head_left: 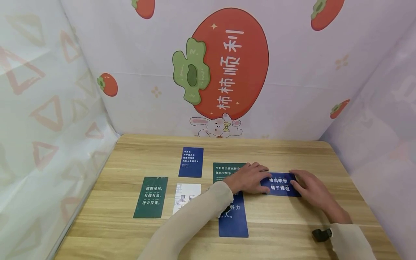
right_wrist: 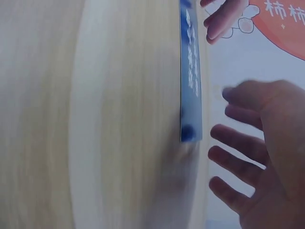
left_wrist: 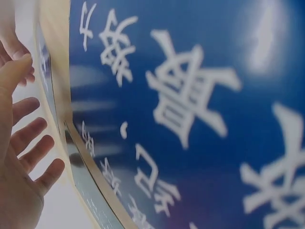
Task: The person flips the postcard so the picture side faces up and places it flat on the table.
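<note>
A blue card (head_left: 280, 184) with white lettering lies sideways on the table between my two hands. My left hand (head_left: 246, 179) is at its left end, palm down, fingers loosely bent, thumb and fingertips near the edge. At the opposite end my right hand (head_left: 313, 189) has its index finger by the far corner and its thumb over the right edge. In the right wrist view the fingers (right_wrist: 236, 195) are spread and relaxed beside the blue card. Under my left wrist, a green card (head_left: 224, 169) and another blue card (head_left: 233, 227) are partly hidden.
Further left lie a white card (head_left: 188, 189), partly behind my left sleeve (head_left: 188, 224), and a green card (head_left: 151, 196). One more blue card (head_left: 191, 162) is toward the back. The wooden table (head_left: 276, 234) meets a printed cloth backdrop (head_left: 292, 119) behind and at both sides.
</note>
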A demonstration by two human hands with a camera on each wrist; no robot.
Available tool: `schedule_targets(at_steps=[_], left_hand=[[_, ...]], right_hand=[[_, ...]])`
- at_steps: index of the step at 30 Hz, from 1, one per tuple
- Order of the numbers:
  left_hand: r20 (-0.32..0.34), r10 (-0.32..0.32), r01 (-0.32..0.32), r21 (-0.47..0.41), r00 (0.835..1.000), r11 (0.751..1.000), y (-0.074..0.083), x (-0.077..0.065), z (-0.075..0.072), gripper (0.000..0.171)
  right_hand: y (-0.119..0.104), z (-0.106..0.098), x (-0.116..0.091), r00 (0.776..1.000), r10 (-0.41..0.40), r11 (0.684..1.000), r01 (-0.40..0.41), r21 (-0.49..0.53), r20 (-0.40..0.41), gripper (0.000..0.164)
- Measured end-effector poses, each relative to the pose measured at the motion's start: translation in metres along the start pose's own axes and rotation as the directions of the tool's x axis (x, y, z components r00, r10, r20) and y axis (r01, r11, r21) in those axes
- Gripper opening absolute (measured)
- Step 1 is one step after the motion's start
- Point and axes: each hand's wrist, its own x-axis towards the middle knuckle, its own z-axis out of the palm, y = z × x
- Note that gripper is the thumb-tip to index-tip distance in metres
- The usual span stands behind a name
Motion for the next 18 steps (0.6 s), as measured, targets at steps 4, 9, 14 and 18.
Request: schedule_targets(at_steps=[4,9,14,18], left_hand=[[-0.044,-0.032,0.030,-0.042,0.999,0.999,-0.007,-0.002,-0.002,0.052],[-0.102,-0.065,0.058,-0.076,0.993,0.995,-0.022,-0.007,-0.002,0.042],[-0.139,-0.109,0.093,-0.113,0.984,0.989,-0.039,-0.013,-0.003,0.038],[-0.164,-0.170,0.146,-0.147,0.972,0.978,-0.054,-0.022,-0.007,0.035]], right_hand=[[-0.007,0.002,0.006,0.998,0.025,0.999,-0.027,-0.023,-0.060,0.039],[-0.022,0.005,0.020,0.994,0.040,0.999,-0.042,-0.024,-0.100,0.038],[-0.033,0.010,0.034,0.994,0.046,0.998,-0.049,-0.026,-0.095,0.037],[-0.038,0.015,0.045,0.996,0.053,0.998,-0.056,-0.032,-0.073,0.038]])
